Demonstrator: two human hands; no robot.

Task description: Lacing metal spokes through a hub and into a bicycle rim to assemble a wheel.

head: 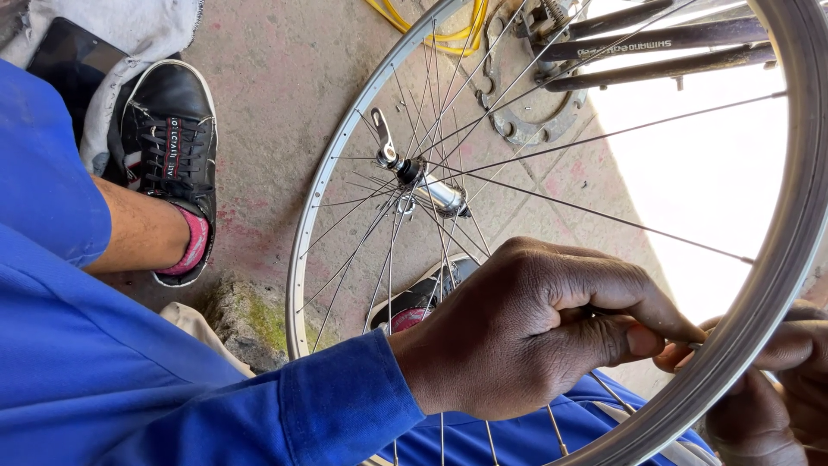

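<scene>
A silver bicycle wheel rim (780, 250) with thin spokes and a shiny hub (429, 188) stands close in front of me. My left hand (526, 328), in a blue sleeve, reaches through the spokes and pinches one spoke (604, 309) between thumb and forefinger right at the rim. My right hand (776, 406) is at the lower right, partly hidden behind the rim, its fingers curled around the rim where the pinched spoke meets it. What lies between the fingertips of both hands is too small to tell.
My black lace-up shoe (170, 138) rests on the concrete floor at the left; the other shoe (414, 302) shows through the spokes. Dark bicycle frame tubes (664, 43), a round metal disc (526, 103) and a yellow cable (448, 30) lie at the top. A phone (69, 60) lies on grey cloth.
</scene>
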